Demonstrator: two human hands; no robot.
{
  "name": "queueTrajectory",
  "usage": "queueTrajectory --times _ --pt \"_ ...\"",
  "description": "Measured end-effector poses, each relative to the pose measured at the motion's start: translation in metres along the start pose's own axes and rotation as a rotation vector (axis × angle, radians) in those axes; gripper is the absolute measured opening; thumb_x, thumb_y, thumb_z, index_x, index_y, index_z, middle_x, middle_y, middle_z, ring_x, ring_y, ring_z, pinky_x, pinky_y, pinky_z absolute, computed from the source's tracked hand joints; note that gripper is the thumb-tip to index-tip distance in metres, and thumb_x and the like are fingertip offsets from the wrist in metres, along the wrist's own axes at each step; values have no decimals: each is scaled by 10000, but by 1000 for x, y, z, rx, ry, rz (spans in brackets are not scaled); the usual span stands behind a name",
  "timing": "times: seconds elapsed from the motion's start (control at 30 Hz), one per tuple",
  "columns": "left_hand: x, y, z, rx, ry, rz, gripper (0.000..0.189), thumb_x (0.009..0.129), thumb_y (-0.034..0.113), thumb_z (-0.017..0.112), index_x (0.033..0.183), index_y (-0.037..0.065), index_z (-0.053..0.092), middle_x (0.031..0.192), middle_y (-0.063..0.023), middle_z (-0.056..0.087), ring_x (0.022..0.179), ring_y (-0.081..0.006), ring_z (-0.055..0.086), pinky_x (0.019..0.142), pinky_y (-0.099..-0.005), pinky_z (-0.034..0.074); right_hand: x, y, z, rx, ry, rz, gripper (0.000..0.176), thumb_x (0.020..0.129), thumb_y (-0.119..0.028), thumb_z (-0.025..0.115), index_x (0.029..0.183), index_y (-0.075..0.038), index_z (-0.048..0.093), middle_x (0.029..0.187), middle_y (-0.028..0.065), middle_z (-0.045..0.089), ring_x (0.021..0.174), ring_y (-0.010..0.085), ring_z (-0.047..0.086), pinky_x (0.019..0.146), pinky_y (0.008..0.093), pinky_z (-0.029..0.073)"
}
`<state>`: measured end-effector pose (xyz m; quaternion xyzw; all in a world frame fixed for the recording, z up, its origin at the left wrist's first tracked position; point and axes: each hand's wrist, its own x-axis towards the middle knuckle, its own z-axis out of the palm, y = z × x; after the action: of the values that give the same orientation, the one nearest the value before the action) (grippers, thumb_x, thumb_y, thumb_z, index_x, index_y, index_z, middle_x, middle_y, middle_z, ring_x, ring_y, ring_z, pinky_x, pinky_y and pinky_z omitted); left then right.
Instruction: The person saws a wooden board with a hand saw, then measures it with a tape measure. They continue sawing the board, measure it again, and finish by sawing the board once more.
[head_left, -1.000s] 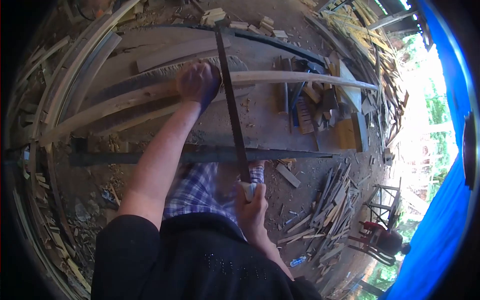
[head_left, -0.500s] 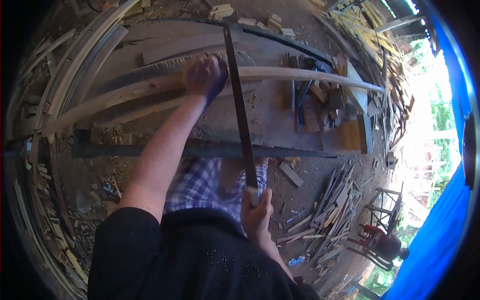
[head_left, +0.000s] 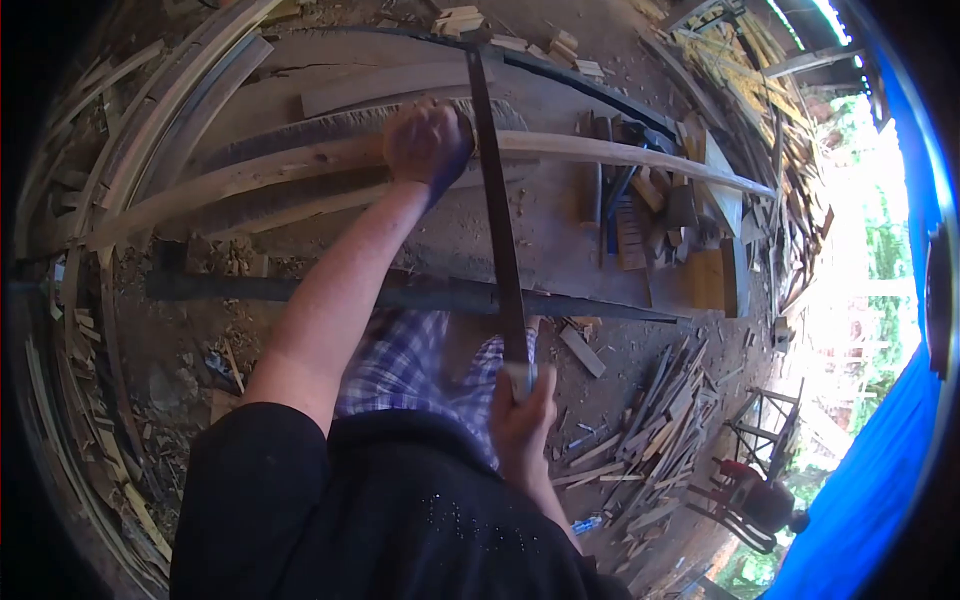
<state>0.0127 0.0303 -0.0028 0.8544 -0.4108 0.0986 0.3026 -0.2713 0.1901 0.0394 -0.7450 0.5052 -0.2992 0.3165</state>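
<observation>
My left hand is closed over a long pale wooden strip that lies across the workbench, pressing it down. My right hand grips the pale handle of a long dark hand saw. The saw blade runs from my right hand up across the bench and crosses the strip just to the right of my left hand. Below the bench edge I see checked cloth over my legs.
A pile of tools and wood blocks sits on the right of the bench. Curved wooden strips lie at the left. Offcuts litter the ground at right. A blue tarp hangs at the far right.
The saw handle and my right hand have shifted slightly right and down. The view has drifted, so the bench and strip sit a little further right. My left hand stays on the strip.
</observation>
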Motion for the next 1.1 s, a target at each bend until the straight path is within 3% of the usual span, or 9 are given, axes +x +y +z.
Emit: queueTrajectory --times 0.13,0.2,0.33,0.43,0.63,0.77,0.8,0.93,1.1 --pt "5 0 -2 78 42 78 281 901 265 457 766 97 638 817 -152 680 820 -315 669 754 -463 504 109 -23 48 -82 -31 -128 286 931 -185 605 1059 20 453 815 320 598 805 501 603 610 484 473" --pt "9 2 -9 62 79 75 283 900 263 456 752 99 633 805 -150 679 818 -318 669 745 -463 506 126 -27 54 -90 -101 -43 303 940 -195 590 1109 6 441 855 344 596 854 525 576 636 524 454" --pt "11 -2 10 -21 53 -1 279 897 252 455 744 94 627 799 -150 678 803 -334 663 735 -467 504 32 0 22 -70 84 -209 316 923 -202 624 1060 34 465 767 257 625 728 470 645 602 467 495" --pt "8 -4 2 -15 68 11 274 896 254 457 754 92 627 792 -145 675 800 -339 659 736 -472 499 -20 14 3 -73 -26 63 337 915 -203 638 1065 50 474 744 216 629 705 430 666 596 438 506" --pt "4 2 -8 35 130 68 225 817 231 528 721 98 682 823 -127 685 811 -302 660 759 -436 498 127 -16 66 -76 -5 -172 278 939 -194 594 1054 2 435 791 299 607 782 514 598 592 521 457" --pt "10 6 -7 44 2 29 204 810 218 539 728 110 691 821 -122 687 811 -299 664 762 -429 499 72 -19 36 -76 -44 -47 260 927 -191 600 1015 1 448 820 306 603 773 514 607 617 519 482" --pt "10 6 -8 32 -21 -3 200 809 213 539 730 113 693 820 -125 686 812 -299 664 759 -431 497 47 -15 26 -64 50 -151 242 919 -170 612 1008 -1 464 825 302 610 786 487 634 612 499 492" --pt "2 3 -4 66 57 39 202 806 220 543 723 113 692 806 -128 683 811 -301 663 752 -436 493 -16 -1 -4 -44 -27 90 255 909 -160 641 990 32 495 772 272 624 734 460 664 572 469 504" --pt "5 2 -1 38 150 82 218 806 225 535 697 114 689 765 -123 684 796 -300 663 737 -431 490 108 -18 56 -129 -18 -122 314 936 -188 591 1116 18 437 805 309 606 761 526 589 587 523 462"
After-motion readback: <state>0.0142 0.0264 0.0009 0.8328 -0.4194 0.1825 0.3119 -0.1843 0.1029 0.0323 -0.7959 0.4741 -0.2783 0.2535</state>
